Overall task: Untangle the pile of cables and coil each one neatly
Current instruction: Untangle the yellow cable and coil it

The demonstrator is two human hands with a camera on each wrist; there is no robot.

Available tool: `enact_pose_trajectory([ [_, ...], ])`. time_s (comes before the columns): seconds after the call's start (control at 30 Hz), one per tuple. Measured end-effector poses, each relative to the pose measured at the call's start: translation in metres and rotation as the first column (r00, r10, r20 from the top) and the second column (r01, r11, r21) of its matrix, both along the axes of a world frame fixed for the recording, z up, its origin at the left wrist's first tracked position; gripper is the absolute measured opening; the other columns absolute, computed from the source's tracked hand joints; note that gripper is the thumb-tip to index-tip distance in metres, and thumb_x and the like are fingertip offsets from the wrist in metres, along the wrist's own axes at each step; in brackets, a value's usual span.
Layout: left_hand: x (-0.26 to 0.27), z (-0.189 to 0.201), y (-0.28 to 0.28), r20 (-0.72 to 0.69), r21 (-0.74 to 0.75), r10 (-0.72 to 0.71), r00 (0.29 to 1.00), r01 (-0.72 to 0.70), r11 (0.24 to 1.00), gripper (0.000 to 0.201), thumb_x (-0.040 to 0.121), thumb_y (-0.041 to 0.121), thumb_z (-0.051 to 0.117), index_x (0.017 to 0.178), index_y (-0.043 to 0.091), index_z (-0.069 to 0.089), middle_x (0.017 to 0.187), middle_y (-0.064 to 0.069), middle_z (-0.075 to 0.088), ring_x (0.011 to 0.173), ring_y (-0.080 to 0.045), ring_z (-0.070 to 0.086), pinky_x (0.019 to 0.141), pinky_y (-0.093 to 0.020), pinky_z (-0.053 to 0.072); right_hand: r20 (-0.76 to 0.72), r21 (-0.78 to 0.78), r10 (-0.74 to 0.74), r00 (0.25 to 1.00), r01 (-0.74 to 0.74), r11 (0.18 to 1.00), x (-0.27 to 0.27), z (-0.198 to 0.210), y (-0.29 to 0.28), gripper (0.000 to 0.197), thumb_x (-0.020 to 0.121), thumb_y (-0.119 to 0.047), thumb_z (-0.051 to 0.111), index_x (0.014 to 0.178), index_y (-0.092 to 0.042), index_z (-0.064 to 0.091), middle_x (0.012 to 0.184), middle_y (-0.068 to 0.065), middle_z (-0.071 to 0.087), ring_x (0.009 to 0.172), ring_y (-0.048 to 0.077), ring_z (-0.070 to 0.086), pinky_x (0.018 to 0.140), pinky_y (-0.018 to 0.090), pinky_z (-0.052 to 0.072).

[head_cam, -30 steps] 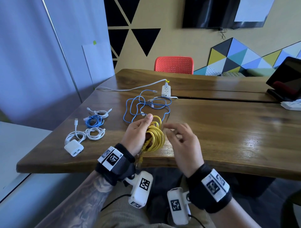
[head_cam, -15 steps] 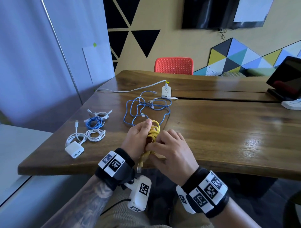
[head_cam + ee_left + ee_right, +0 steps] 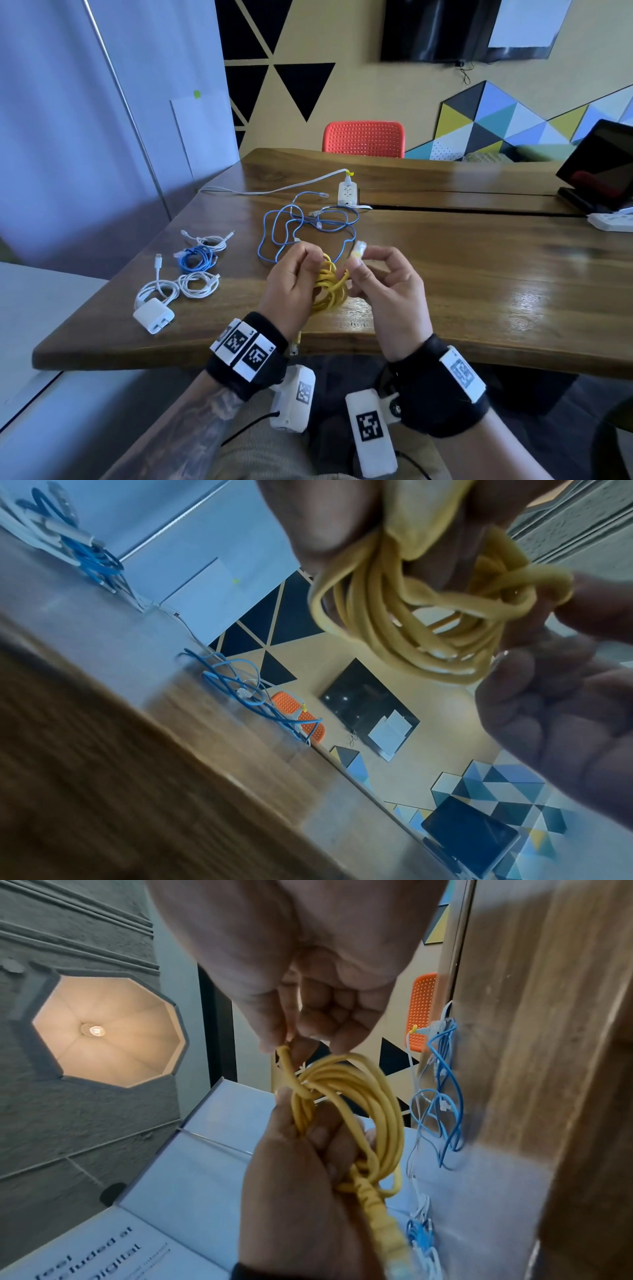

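A yellow network cable (image 3: pixel 330 287) is wound into a coil above the wooden table's (image 3: pixel 479 274) near edge. My left hand (image 3: pixel 294 284) grips the coil (image 3: pixel 411 610), and one plug end (image 3: pixel 295 344) dangles below it. My right hand (image 3: pixel 373 274) pinches the cable's other end, lifting the clear plug (image 3: pixel 359 249) above the coil (image 3: pixel 346 1102). Behind the hands a loose blue cable (image 3: pixel 301 226) lies tangled on the table. At the left lie a coiled blue cable (image 3: pixel 197 257) and coiled white cables (image 3: pixel 198 284).
A white charger block (image 3: pixel 153 314) sits near the table's left corner. A white power strip (image 3: pixel 347 193) with its cord lies at the back, another strip (image 3: pixel 613 221) and a tablet (image 3: pixel 599 171) at far right. A red chair (image 3: pixel 363 138) stands beyond the table.
My right hand came off the coil and rose, pulling the cable's plug end up and to the right. The left hand kept its grip on the coil.
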State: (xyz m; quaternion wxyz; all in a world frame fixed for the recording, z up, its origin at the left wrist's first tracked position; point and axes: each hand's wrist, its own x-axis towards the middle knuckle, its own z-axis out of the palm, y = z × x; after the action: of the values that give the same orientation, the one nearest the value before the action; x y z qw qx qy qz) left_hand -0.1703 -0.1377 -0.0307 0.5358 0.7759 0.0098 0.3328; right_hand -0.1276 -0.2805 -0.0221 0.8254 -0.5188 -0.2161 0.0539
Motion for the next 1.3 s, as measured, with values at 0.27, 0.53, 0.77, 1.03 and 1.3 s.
enact_pose_trajectory([
  [0.27,0.004,0.003,0.003,0.031,-0.014,0.084,0.996,-0.083,0.996,0.021,0.101,0.03,0.052,0.091,0.017,0.065,0.068,0.01,0.059,0.062,-0.009,0.052,0.061,-0.029,0.043,0.24,-0.341,0.024,0.97,0.061,0.938,0.002,0.002,-0.001,0.02,0.097,-0.006,0.065,0.1,-0.026,0.07,0.07,-0.001,0.072,0.067,0.012,0.061,0.071,0.032,0.054],
  [0.53,0.001,0.002,0.001,0.025,-0.005,0.079,0.997,-0.079,0.997,0.021,0.102,0.024,0.055,0.085,0.018,0.066,0.059,0.016,0.055,0.054,-0.003,0.047,0.055,-0.019,0.037,0.248,-0.366,0.074,0.966,0.023,0.93,0.002,0.002,-0.002,0.008,0.093,-0.002,0.069,0.097,-0.01,0.069,0.066,0.002,0.07,0.06,0.012,0.056,0.065,0.024,0.047],
  [0.77,-0.001,0.005,-0.003,0.089,0.167,0.056,0.994,-0.071,0.983,0.022,0.102,0.027,0.051,0.088,0.014,0.063,0.075,0.009,0.061,0.07,-0.006,0.056,0.064,-0.017,0.043,0.261,-0.429,0.078,0.962,0.044,0.902,0.008,0.008,-0.005,0.007,0.093,-0.006,0.07,0.09,-0.012,0.068,0.068,0.011,0.071,0.061,0.016,0.059,0.066,0.031,0.05],
  [1.03,0.0,0.01,0.003,0.089,0.376,-0.034,0.995,-0.002,0.927,0.02,0.095,0.011,0.049,0.111,0.015,0.062,0.103,0.005,0.063,0.099,-0.012,0.061,0.086,-0.03,0.049,0.234,-0.415,0.059,0.97,0.045,0.909,0.017,0.006,-0.001,0.005,0.092,-0.012,0.072,0.094,-0.012,0.067,0.069,0.012,0.072,0.064,0.029,0.062,0.075,0.049,0.055],
  [1.3,0.0,0.007,-0.003,0.118,0.284,0.077,0.99,-0.108,0.953,0.008,0.093,0.017,0.059,0.1,0.017,0.063,0.097,0.003,0.062,0.092,-0.017,0.06,0.082,-0.029,0.048,0.23,-0.443,0.068,0.971,0.043,0.895,0.025,0.006,-0.004,0.03,0.091,-0.017,0.075,0.12,-0.013,0.067,0.073,0.014,0.071,0.07,0.014,0.062,0.082,0.043,0.055],
])
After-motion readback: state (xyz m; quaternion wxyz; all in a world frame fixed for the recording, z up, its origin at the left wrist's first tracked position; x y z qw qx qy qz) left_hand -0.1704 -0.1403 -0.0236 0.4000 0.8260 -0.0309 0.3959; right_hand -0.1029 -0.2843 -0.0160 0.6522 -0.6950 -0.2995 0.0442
